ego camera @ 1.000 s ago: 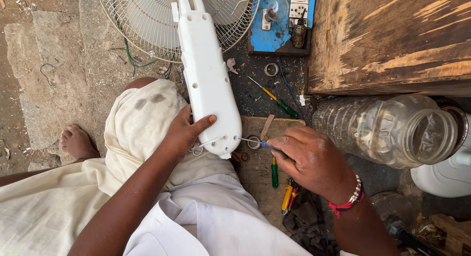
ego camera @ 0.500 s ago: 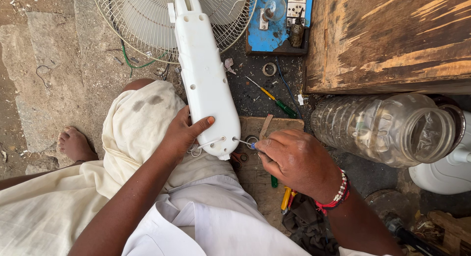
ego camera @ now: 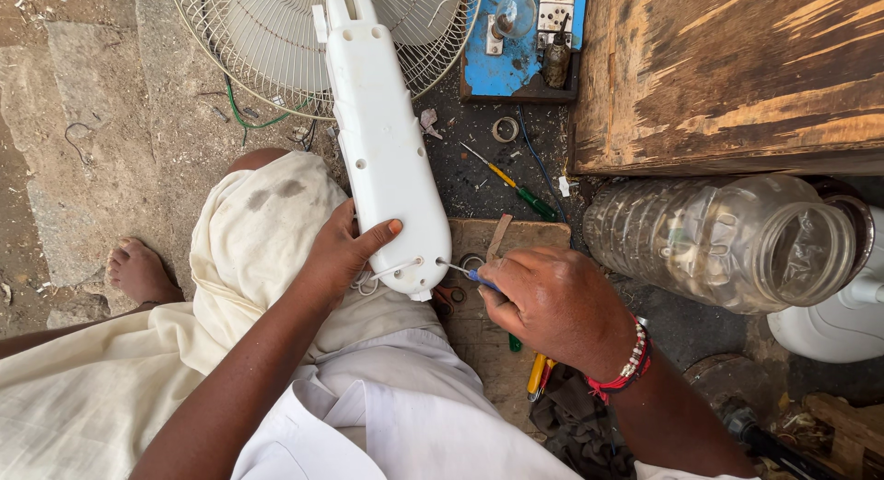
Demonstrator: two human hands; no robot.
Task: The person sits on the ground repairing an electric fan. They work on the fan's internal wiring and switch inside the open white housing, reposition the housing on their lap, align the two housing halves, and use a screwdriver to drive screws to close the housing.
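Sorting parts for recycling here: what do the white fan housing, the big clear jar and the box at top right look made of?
White fan housing: likely moulded plastic, smooth, slightly glossy, with screw holes. Clear jar: probably plastic, transparent with ribbed walls, dusty. Box: wood, visible grain, worn and scratched.

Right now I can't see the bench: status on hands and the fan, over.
Left hand grips white fan housing on knee. Right hand holds screwdriver, tip at housing's lower end. Nothing between them; jar lies off to the right.
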